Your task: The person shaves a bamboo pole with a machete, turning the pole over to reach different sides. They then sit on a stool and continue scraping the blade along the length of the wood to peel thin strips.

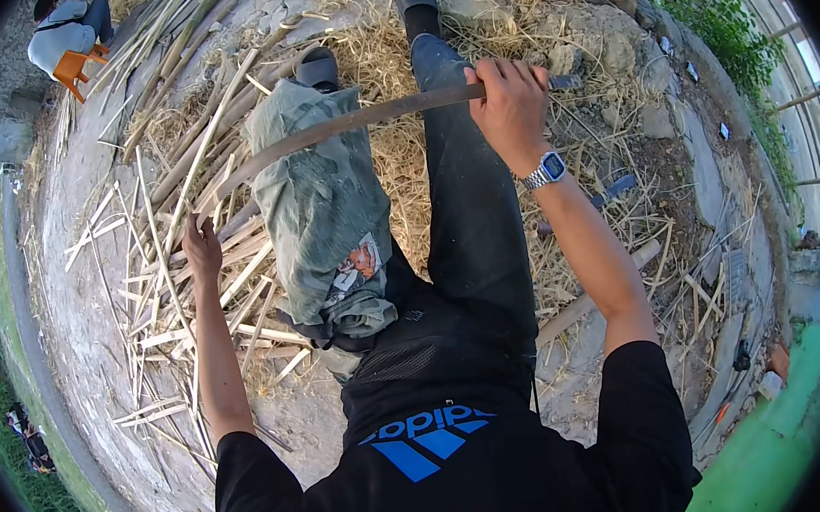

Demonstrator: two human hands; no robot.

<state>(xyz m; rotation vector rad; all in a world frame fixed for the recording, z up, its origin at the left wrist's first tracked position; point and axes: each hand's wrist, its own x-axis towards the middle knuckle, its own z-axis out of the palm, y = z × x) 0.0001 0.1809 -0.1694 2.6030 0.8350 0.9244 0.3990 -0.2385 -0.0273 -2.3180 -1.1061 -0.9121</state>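
Note:
My right hand (511, 111) is closed round one end of a long, curved brown wooden stick (350, 123). A short flat grey piece (565, 81) juts out past its knuckles. The stick crosses above my legs, and its far end reaches toward the split strips at left. Lower down, my left hand (201, 247) has its fingers curled beside pale bamboo strips (238, 295); I cannot tell what is in them. A worn grey-green cloth (318, 205) covers the leg on that side, under the stick.
A knife-like tool with a grey blade (616, 189) lies on the ground right of my legs. Dry straw and shavings (398, 179) spread between my feet. Long poles (188, 173) lie at left. Rubble (606, 39) is at upper right. A person (64, 38) sits on an orange chair (77, 71) at upper left.

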